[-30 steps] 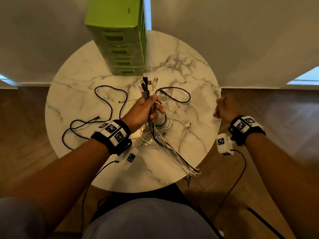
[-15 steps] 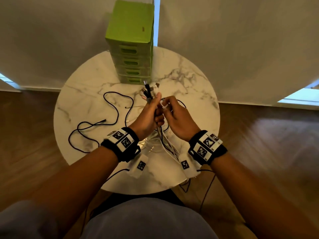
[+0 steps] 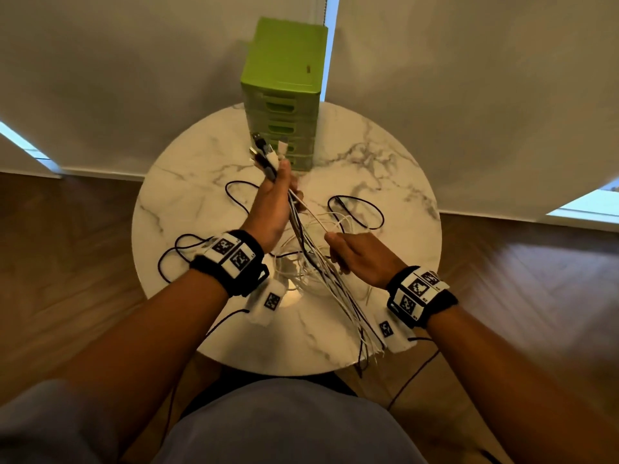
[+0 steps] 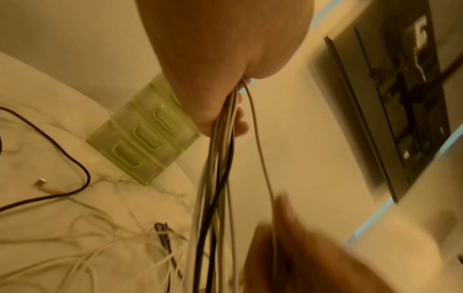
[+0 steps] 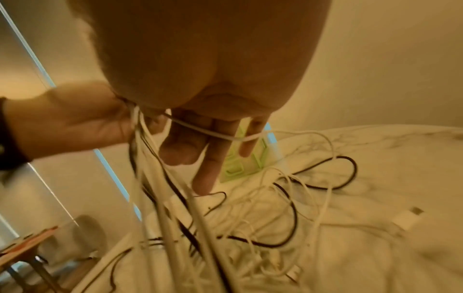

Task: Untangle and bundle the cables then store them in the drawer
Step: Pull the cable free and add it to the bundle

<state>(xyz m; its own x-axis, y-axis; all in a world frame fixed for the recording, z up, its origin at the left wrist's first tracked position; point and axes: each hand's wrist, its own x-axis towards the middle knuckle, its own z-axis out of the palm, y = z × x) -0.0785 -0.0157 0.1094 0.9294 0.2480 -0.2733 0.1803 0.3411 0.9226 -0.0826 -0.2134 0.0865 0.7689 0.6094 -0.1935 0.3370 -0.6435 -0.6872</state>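
Note:
My left hand point(image 3: 279, 192) is raised in front of the green drawer unit point(image 3: 284, 78) and grips a bundle of black and white cables point(image 3: 321, 272) just below their plugs point(image 3: 268, 152). The bundle hangs down past the table's front edge. In the left wrist view the strands point(image 4: 215, 178) drop straight from that hand point(image 4: 220, 59). My right hand point(image 3: 355, 256) is lower and nearer me, holding one white cable point(image 3: 311, 212) drawn taut from the left hand. In the right wrist view that cable point(image 5: 220, 135) crosses the inside of its fingers point(image 5: 208, 168).
The round marble table point(image 3: 201, 182) carries a loose white cable tangle point(image 3: 294, 276), one black cable point(image 3: 181, 249) on the left and another black loop point(image 3: 365, 209) on the right. All drawers of the unit look closed. Wood floor surrounds the table.
My right hand came in from the table's right edge to the left hand, then drew back toward me with one white cable. The left hand rose toward the drawer unit.

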